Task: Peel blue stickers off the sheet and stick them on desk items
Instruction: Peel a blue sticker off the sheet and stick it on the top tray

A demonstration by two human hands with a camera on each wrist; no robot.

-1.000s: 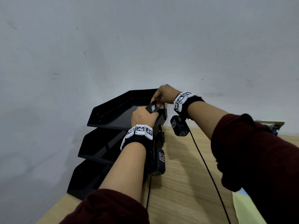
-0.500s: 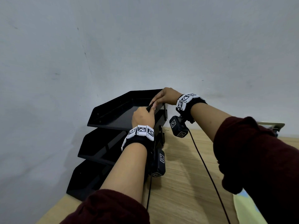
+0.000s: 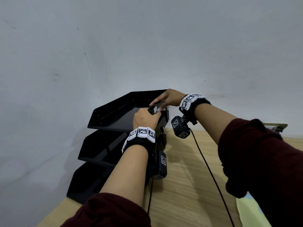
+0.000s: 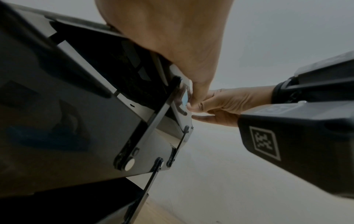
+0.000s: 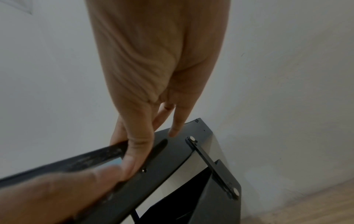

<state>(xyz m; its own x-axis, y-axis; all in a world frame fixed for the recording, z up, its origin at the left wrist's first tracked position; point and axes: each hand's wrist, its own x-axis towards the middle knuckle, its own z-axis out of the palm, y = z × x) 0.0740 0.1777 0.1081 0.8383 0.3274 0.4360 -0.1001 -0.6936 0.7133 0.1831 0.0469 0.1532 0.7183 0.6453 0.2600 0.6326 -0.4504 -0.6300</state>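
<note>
A small flat black item (image 3: 155, 107) with a blue sticker (image 3: 155, 109) on its face is held just above the right front corner of the top black tray (image 3: 114, 110). My left hand (image 3: 145, 118) grips its near end, and the thumb lies beside the blue sticker (image 4: 184, 98). My right hand (image 3: 168, 98) pinches the far end between thumb and fingers (image 5: 134, 153). The left fingers are hidden. The pale sticker sheet (image 3: 249, 210) lies on the desk at the lower right, mostly behind my right sleeve.
The black three-tier letter tray (image 3: 98, 149) stands against the grey wall at the desk's left back corner. Bare wooden desk (image 3: 188, 185) stretches to its right. Wrist camera cables (image 3: 209, 169) hang over the desk. A metal clip-like object (image 3: 277, 126) sits at the far right.
Both hands stay at the top tray's right front corner. The black item dipped low half a second ago and now sits tilted up, with the sticker face showing again.
</note>
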